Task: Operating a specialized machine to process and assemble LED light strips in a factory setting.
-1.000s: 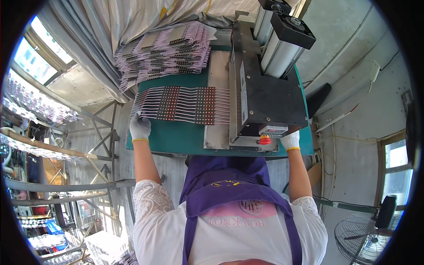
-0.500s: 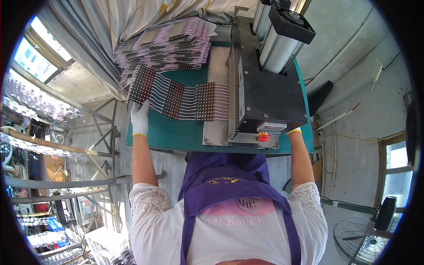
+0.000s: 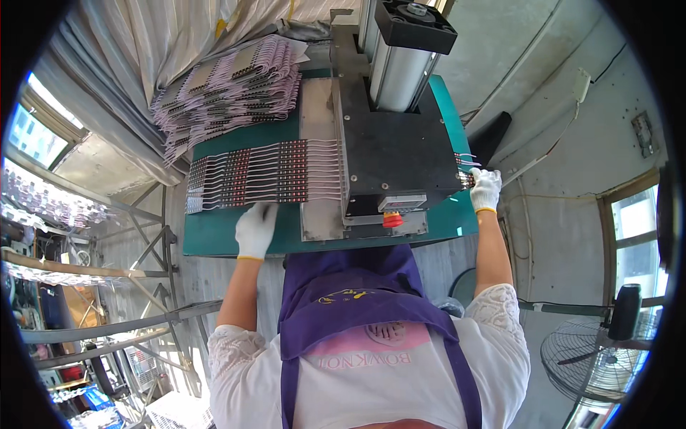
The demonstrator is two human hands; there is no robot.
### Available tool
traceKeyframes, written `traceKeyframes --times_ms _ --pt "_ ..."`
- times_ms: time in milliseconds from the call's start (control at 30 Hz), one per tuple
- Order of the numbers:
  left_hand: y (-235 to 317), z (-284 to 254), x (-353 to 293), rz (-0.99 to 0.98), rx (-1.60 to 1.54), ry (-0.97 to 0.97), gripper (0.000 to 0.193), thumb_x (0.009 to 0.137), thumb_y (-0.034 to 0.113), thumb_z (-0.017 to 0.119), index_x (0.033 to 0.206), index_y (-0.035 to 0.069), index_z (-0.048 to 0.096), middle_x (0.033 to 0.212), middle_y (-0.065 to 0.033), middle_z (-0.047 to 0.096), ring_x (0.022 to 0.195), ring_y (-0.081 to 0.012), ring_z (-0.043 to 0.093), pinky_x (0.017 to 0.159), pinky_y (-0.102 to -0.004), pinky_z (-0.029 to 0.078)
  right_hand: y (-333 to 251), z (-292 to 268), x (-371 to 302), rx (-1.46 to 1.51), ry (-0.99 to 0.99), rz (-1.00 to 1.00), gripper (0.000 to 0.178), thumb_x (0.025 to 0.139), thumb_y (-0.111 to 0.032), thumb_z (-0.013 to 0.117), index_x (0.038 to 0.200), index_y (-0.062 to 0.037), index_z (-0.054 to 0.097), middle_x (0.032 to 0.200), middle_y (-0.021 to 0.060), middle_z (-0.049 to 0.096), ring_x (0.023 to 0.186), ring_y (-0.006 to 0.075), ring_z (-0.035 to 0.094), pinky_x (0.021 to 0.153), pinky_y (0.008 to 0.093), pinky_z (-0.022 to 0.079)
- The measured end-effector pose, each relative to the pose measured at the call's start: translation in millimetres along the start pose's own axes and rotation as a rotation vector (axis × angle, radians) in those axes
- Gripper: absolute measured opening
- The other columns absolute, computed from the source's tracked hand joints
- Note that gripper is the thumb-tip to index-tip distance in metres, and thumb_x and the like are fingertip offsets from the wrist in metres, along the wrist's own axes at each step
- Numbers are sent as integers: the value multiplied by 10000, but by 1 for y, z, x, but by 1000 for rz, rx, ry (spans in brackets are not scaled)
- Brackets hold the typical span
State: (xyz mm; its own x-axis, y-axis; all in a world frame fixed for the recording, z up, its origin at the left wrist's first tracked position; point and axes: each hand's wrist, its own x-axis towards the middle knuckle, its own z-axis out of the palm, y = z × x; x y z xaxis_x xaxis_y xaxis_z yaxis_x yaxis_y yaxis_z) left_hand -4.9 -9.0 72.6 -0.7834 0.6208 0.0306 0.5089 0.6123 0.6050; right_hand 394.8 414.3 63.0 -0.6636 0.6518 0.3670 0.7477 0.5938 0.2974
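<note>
Wired LED module strips (image 3: 239,175), dark bars with rows of small lights joined by pale wires, lie flat side by side and run under the black press machine (image 3: 396,154). Beyond its right side a short end of the strips (image 3: 464,171) comes out, and my right hand (image 3: 486,189), in a white glove, is closed on it. Gloved likewise, my left hand (image 3: 256,230) is at the near edge of the strips left of the machine. Its fingertips are blurred and partly hidden at that edge. A metal plate (image 3: 319,107) lies under the wires.
A heaped pile of similar strips (image 3: 232,86) sits at the back left of the green table (image 3: 282,230). On the machine's front is a red knob (image 3: 392,219), and a large silver cylinder (image 3: 402,75) rises from its top. A fan (image 3: 593,357) stands at the lower right.
My left hand has let go of the strips' left end and moved right. My right hand has come out from behind the machine, holding their other end. The strips now lie straighter and flatter.
</note>
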Motion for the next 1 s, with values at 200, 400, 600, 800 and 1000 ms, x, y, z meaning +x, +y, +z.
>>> traceKeyframes --times_ms 200,400,600,800,1000 --pt "53 20 -18 634 424 -265 1137 527 563 854 1408 -10 422 1497 -217 359 1423 -413 279 1180 -545 188 0 5 10 7 -85 66 206 830 -100 558 954 -203 686 832 58 683 849 252 646 885 408 431" --pt "53 33 -12 682 411 -313 1115 518 556 856 1390 -2 442 1497 -190 365 1423 -405 278 1175 -568 187 0 14 -9 23 -273 248 404 832 -96 552 1218 -188 632 1059 76 664 1068 271 598 968 428 390" --pt "52 31 -15 724 383 -230 982 558 548 818 1270 -68 537 1355 -266 493 1383 -452 332 1189 -547 189 -85 -104 -44 760 -28 -134 537 678 -42 707 1208 -65 621 1228 142 621 1137 346 584 996 427 460" --pt "53 33 -13 729 365 -246 846 558 530 818 1101 -87 615 1252 -274 538 1320 -472 376 1183 -553 195 -132 -110 -74 732 -135 -299 654 569 -226 864 1174 -122 639 1217 147 594 1164 371 562 981 454 474" --pt "53 34 -14 669 455 -304 1061 543 505 844 1376 -26 456 1497 -216 376 1421 -403 292 1180 -544 198 -132 -109 -72 793 -143 -300 662 557 -200 859 1170 -100 631 1240 142 584 1168 370 560 978 453 478"
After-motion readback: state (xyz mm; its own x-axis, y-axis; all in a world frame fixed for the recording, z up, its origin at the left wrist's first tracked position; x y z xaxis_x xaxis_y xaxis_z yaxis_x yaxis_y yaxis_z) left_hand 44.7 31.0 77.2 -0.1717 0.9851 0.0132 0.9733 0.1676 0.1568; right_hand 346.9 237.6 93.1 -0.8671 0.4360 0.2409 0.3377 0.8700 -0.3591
